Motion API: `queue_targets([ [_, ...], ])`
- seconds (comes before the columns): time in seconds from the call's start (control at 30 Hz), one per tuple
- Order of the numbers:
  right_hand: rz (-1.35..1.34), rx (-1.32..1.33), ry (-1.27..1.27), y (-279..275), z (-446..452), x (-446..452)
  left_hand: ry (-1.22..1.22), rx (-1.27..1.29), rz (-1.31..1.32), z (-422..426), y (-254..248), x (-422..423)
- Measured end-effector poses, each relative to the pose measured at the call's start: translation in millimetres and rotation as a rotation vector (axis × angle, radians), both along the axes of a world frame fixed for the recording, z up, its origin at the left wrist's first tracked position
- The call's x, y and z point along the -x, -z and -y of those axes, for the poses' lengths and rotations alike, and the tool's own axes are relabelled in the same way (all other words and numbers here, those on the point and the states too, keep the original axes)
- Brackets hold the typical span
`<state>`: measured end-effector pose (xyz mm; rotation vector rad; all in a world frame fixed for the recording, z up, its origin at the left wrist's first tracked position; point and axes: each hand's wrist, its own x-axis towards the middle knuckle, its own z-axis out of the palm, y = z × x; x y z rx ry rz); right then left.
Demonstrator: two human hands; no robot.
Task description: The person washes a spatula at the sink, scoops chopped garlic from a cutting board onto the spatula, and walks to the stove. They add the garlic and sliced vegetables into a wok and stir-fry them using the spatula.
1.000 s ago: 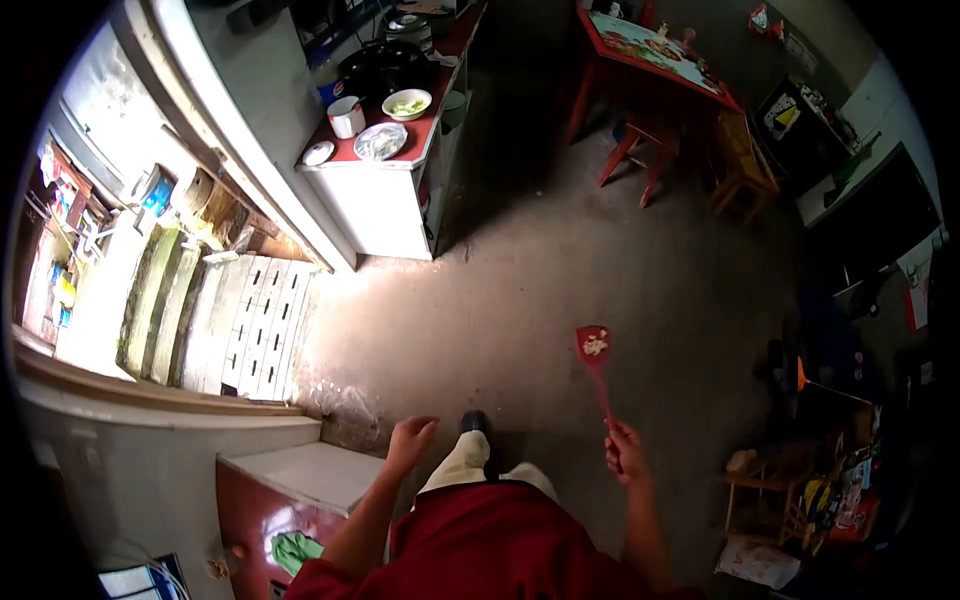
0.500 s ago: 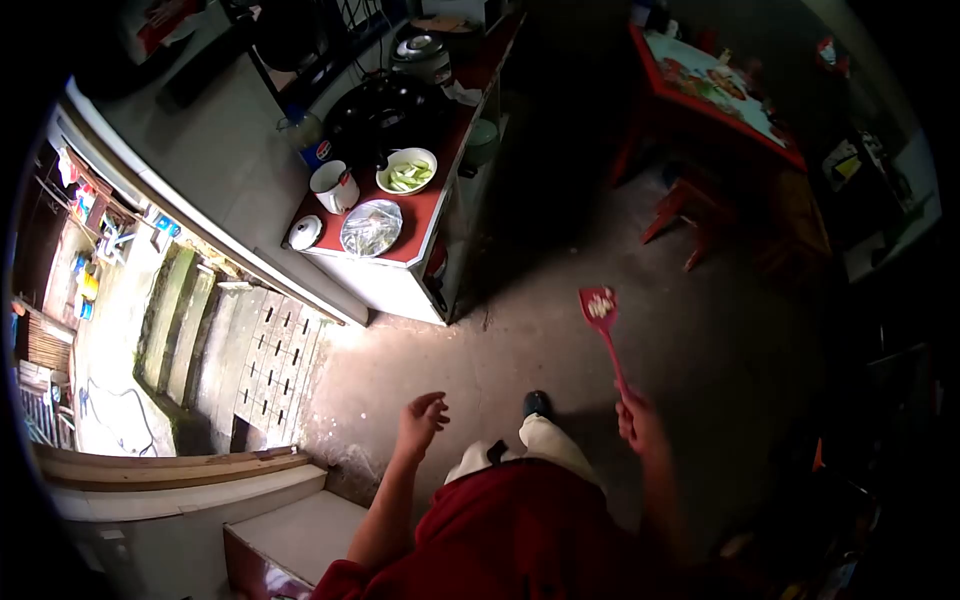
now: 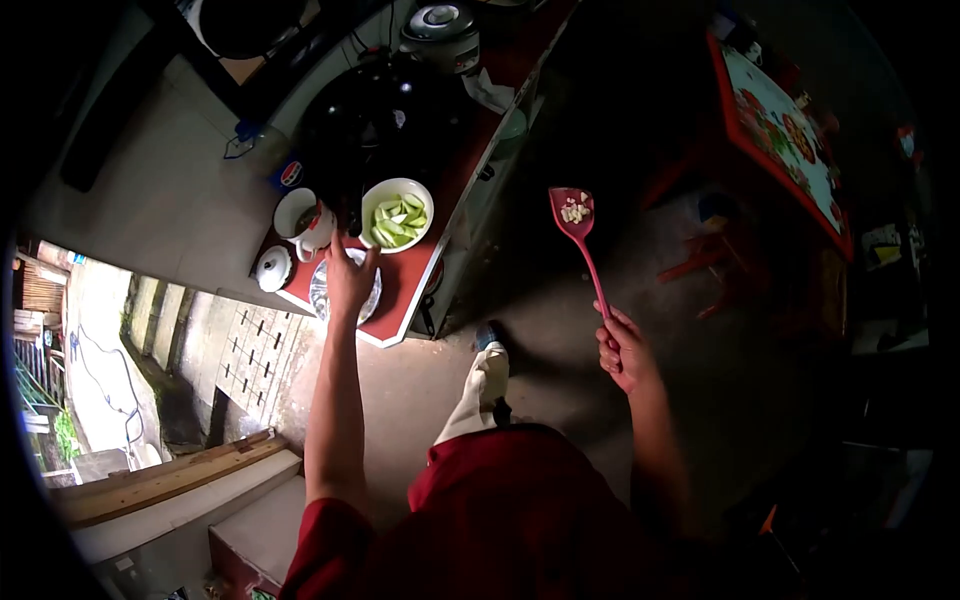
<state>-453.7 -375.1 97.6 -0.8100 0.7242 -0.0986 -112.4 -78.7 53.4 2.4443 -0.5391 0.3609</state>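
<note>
My right hand is closed around the handle of a red spatula, held upright over the floor. Small pale chopped pieces lie on its blade. At the counter's near end, my left hand reaches out with thumb and fingers apart, holding nothing that I can see. Beneath it is a plastic-covered dish, partly hidden by the hand. Just beyond the fingers stand a white enamel mug and a white bowl of pale green vegetable slices. Whether the fingertips touch either is unclear.
The red-topped counter also bears a white lid, a dark stove, a Pepsi bottle and a rice cooker. A red-edged table and red stool stand right. A bright doorway lies left.
I have come closer to the counter. My left hand has moved forward over the plastic-covered dish. The spatula, still in my right hand, now appears higher, with the pieces on it.
</note>
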Motion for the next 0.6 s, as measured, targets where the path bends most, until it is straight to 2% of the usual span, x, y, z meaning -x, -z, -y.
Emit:
queue_targets([
  [0.13,-0.04,-0.012,0.008,0.1,42.7,-44.3,-0.061,0.105,-0.181,25.7,6.2,-45.0],
  [0.17,-0.034,-0.012,0.0,0.0,52.0,-55.2,-0.033,0.113,-0.154,23.9,12.6,-51.3],
  [0.27,-0.083,0.018,-0.01,-11.3,74.4,-95.2,-0.065,0.113,-0.296,31.1,-6.1,-49.9],
  [0.33,-0.088,0.011,-0.032,-10.7,90.8,-121.6,-0.072,0.109,-0.25,25.9,-2.4,-53.7],
  [0.47,-0.053,0.006,-0.114,-9.0,125.5,-182.1,-0.145,0.168,-0.481,13.1,-15.2,-64.9],
  [0.53,-0.045,0.005,-0.163,-10.8,143.9,-210.8,-0.164,-0.053,-0.392,14.3,-28.4,-61.9],
  [0.57,-0.037,-0.01,-0.184,-12.9,153.7,-224.8,-0.312,-0.22,-0.06,21.7,-26.8,-50.6],
  [0.6,-0.029,-0.026,-0.206,-12.6,164.4,-239.4,-0.37,-0.206,-0.009,35.7,-44.1,-47.9],
])
